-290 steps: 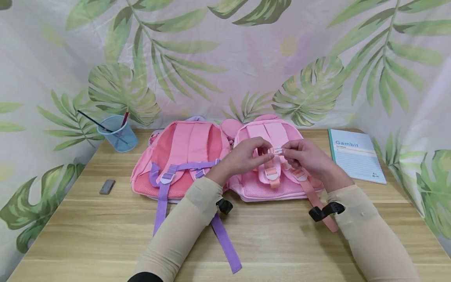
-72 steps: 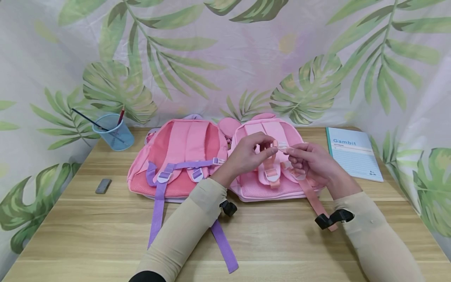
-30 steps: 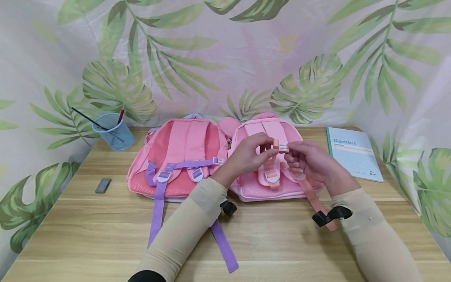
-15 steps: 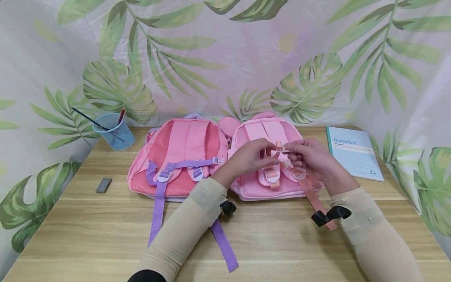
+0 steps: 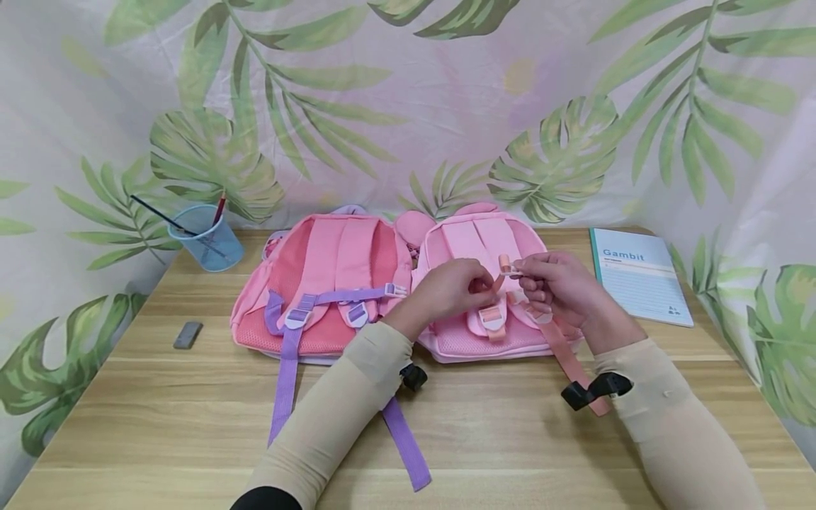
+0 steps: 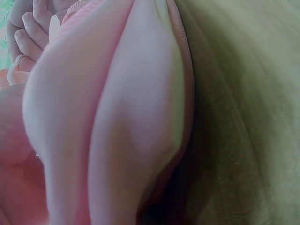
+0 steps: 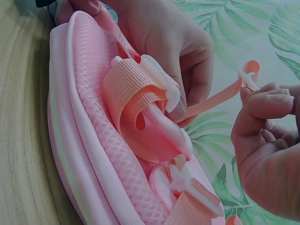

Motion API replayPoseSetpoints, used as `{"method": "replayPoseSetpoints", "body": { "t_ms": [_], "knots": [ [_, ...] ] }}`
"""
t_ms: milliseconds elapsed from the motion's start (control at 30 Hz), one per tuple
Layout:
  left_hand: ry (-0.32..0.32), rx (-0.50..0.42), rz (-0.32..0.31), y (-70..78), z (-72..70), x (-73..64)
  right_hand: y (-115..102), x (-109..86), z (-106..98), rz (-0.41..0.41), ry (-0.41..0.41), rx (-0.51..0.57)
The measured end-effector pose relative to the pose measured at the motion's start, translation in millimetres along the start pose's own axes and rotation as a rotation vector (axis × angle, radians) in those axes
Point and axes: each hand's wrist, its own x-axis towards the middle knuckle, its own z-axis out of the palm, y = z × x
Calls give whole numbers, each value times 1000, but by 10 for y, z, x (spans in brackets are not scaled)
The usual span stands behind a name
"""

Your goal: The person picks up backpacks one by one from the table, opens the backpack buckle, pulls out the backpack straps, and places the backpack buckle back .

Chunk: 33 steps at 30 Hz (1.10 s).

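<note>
A light pink backpack (image 5: pixel 474 349) lies with its straps upward on the table. Above it my left hand (image 5: pixel 451 287) pinches a thin peach strap (image 7: pixel 213 100) between thumb and fingers. The strap runs to a small white buckle (image 7: pixel 247 80), which the thumb and fingertips of my right hand (image 5: pixel 557 283) pinch; a short loop of strap stands up from the buckle. Peach webbing (image 7: pixel 131 82) threads through a white adjuster (image 7: pixel 161 77) near my left hand in the right wrist view. In the left wrist view the backpack's pale fabric (image 6: pixel 136 93) hides most of the work.
Left of my arms lies a second pink backpack (image 5: pixel 290 273) with purple straps (image 5: pixel 290 382). A blue pen cup (image 5: pixel 219 248), a grey eraser (image 5: pixel 188 335) and a notebook (image 5: pixel 640 276) sit around them. A leaf-patterned cloth (image 5: pixel 446 106) stands behind the table.
My left fingers have left the buckle's side and slid down and left onto the strap below it. My right hand stays at the buckle, which has tilted since a second ago.
</note>
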Motion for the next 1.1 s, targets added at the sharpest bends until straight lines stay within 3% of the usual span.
{"method": "replayPoseSetpoints", "body": {
  "t_ms": [567, 1100],
  "knots": [
    [-5, 50, 7, -41, 71, -20, 8, 7, 14, -65, -25, 44],
    [-63, 98, -28, -50, 162, -9, 18, -23, 5, -106, -32, 74]
  ]
}}
